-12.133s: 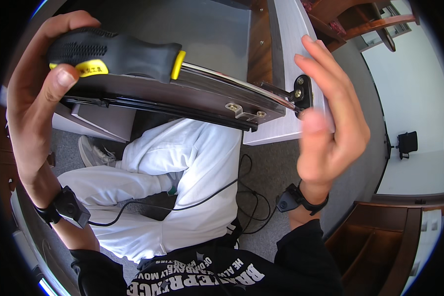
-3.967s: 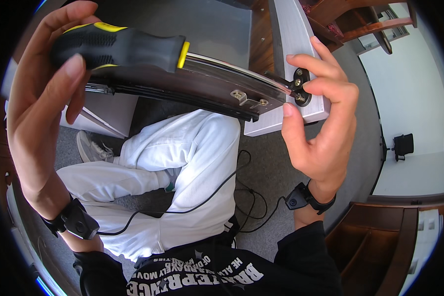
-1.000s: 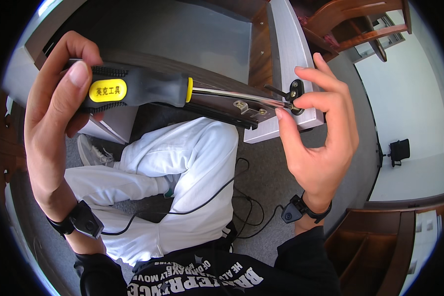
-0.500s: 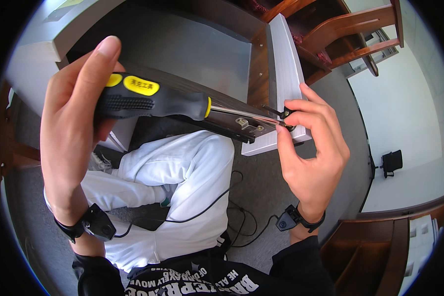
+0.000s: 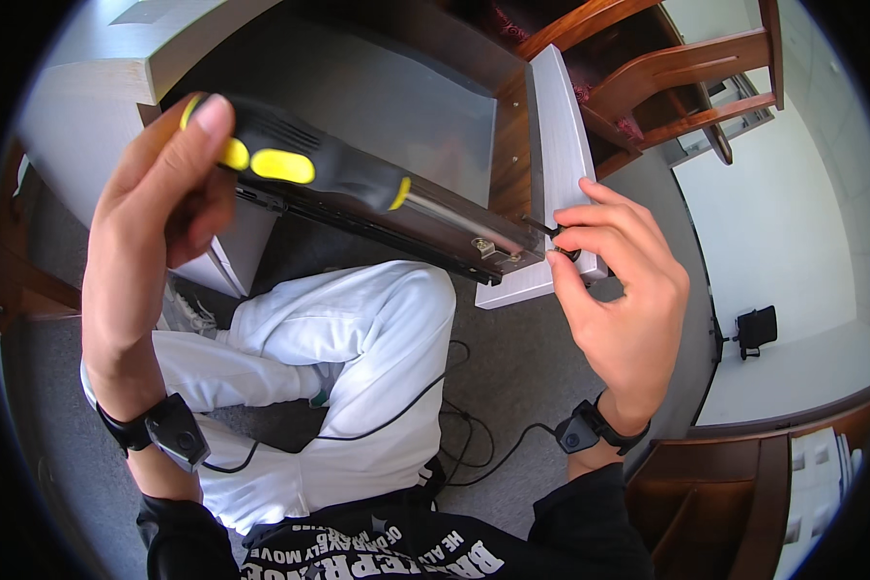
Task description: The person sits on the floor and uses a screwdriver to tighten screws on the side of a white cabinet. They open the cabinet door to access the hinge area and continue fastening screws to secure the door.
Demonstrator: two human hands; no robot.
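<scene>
My left hand [image 5: 145,213] is closed around the black and yellow handle of a screwdriver [image 5: 353,182], thumb on top. Its metal shaft slopes down to the right, blurred, with the end close to my right hand's fingertips. My right hand [image 5: 638,275] pinches a small black fitting [image 5: 566,251] at the pale front panel [image 5: 563,135] of a pulled-out drawer; the fingers partly hide it. Beside the shaft, a small metal bracket [image 5: 483,247] sits on the drawer's dark side. A black slide rail [image 5: 358,232] runs along below it.
The pale desk corner [image 5: 150,72] is at upper left, next to the drawer. A wooden chair [image 5: 677,68] stands beyond the drawer front. Black cables [image 5: 469,435] from my wrist devices trail over my lap and the grey floor. A wooden cabinet [image 5: 710,493] is at lower right.
The screwdriver's handle has turned and its butt end has risen, while the shaft's end has drawn slightly left, away from my right fingers. My right hand still pinches the fitting.
</scene>
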